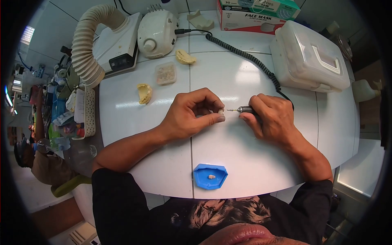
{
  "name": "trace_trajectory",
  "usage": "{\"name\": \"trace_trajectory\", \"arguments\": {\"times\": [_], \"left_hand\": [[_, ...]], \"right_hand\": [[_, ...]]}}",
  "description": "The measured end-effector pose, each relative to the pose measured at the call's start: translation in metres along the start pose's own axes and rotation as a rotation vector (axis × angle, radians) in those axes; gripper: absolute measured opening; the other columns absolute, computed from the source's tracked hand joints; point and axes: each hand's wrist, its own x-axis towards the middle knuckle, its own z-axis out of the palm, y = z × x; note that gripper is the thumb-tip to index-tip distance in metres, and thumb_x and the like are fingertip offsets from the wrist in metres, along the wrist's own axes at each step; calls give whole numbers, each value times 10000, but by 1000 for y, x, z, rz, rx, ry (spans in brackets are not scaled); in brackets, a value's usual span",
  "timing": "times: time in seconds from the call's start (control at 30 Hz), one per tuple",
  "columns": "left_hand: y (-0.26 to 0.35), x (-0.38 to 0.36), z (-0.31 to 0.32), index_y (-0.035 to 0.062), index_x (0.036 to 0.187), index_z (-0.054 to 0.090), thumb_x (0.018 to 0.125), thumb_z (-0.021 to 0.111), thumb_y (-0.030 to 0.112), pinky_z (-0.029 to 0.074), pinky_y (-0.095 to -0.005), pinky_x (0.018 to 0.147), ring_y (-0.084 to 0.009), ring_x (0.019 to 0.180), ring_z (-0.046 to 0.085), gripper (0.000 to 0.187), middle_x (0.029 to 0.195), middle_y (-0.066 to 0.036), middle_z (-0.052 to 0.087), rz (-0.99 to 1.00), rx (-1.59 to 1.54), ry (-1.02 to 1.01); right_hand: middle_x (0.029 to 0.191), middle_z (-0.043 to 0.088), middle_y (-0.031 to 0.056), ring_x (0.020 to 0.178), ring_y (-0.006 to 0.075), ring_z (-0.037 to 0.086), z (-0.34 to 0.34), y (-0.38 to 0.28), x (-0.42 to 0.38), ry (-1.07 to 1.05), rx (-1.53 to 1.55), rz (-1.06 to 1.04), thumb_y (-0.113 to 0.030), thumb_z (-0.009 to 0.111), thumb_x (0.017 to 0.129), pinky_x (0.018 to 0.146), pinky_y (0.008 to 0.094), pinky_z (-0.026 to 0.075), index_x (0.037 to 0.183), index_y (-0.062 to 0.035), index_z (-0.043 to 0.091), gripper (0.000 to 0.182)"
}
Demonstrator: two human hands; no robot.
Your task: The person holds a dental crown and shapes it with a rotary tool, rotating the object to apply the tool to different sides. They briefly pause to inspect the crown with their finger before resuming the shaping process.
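My left hand [192, 112] pinches a small whitish dental piece [221, 111] between thumb and fingertips; the fingers hide most of it. In my right hand [271, 118] is a dark dental handpiece [246, 109], gripped like a pen, with its thin bur [232, 110] pointing left at the piece. A narrow gap seems to separate the bur tip from the piece. Nearer my body, a blue tray [199, 181] holds a small tooth-like piece [211, 177]. Beyond my left hand lie two yellowish dental casts, one at left [144, 94] and one farther back [185, 56].
A small clear box [165, 73] stands beside the casts. Behind are a white flexible hose [83, 49], a handpiece control unit [157, 34] and face mask boxes [255, 16]. A coiled cord [245, 53] runs to my right hand, past a lidded plastic case [308, 59]. Another person [51, 167] sits far left.
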Motion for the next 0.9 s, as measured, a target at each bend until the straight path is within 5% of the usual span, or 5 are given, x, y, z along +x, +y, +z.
{"name": "trace_trajectory", "arguments": {"times": [0.9], "left_hand": [[6,1,-4,-7,1120,666,971,784,-85,654,-323,942,-159,1032,758,205,1108,-93,731,-86,-102,-32]], "right_hand": [[677,550,44,531,248,606,-4,3,7,-81,36,-60,-438,844,951,503,394,464,814,-95,606,440]]}}
